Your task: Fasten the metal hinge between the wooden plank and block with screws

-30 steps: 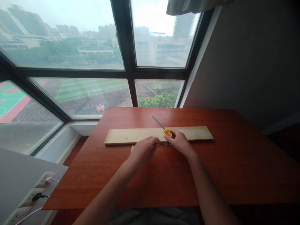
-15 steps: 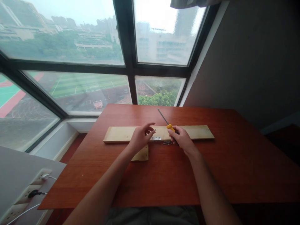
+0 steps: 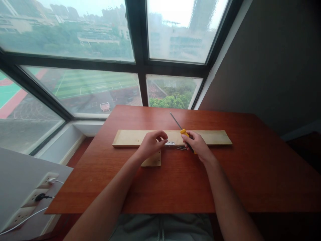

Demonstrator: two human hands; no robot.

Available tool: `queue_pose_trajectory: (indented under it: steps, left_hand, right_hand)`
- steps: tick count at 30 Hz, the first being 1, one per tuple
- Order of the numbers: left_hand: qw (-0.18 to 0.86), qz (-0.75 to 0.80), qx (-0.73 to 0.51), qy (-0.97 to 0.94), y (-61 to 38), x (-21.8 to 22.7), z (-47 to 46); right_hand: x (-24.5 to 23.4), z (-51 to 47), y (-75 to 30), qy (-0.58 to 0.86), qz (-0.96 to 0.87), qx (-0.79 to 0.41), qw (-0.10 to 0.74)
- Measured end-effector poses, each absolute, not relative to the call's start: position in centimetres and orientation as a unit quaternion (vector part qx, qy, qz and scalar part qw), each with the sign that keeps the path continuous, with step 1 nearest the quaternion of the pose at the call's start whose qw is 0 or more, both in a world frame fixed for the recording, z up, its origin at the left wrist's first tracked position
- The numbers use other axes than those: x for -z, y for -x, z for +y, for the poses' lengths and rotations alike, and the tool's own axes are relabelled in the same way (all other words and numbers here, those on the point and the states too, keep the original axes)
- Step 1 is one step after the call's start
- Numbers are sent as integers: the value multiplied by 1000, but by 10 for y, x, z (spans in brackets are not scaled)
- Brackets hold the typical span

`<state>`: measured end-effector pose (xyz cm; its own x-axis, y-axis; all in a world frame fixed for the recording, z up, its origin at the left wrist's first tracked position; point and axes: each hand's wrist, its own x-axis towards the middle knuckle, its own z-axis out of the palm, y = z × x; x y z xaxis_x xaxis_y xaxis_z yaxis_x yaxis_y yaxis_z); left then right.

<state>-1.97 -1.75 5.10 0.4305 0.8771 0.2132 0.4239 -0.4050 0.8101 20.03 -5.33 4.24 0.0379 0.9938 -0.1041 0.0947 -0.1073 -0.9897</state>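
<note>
Table's [image 3: 250, 187] basically a big flat rest, so the long board [image 3: 215, 137] probably stays steady, smaller wood piece [image 3: 152, 161] nearer the person. Right hand [image 3: 197, 144] has its fingers wrapped round the screwdriver [image 3: 184, 132], tip angled clear, likely for elbow room. Left hand's [image 3: 151, 144] fingertips curl in beside the metal plate [image 3: 170, 144] on the board's near edge (can't tell if they've got anything), small fasteners [image 3: 181, 148] close by.

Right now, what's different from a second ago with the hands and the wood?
The left hand moved a bit left, so the metal plate and more of the small wooden piece show. Whether it pinches something tiny is hard to tell. The right hand shifted slightly right, still holding the yellow screwdriver. The long board stayed put.
</note>
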Motion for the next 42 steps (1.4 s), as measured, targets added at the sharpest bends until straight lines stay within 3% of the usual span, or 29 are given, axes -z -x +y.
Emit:
queue_pose_trajectory:
  steps: [10,22,33,42]
  left_hand:
    - [342,433,-305,-776,22,-46,-16]
    - [248,416,-278,-829,28,-54,-19]
    - [-13,351,-51,-935,-23,-71,-49]
    - [-45,341,-1,-939,-28,-58,-57]
  right_hand:
    - [-42,-53,-201,558,-491,-495,449]
    - [-44,-53,-199,562,-493,-491,446]
    - [-47,-53,-198,555,-494,-486,460]
    - [-47,-53,-197,553,-491,-488,463]
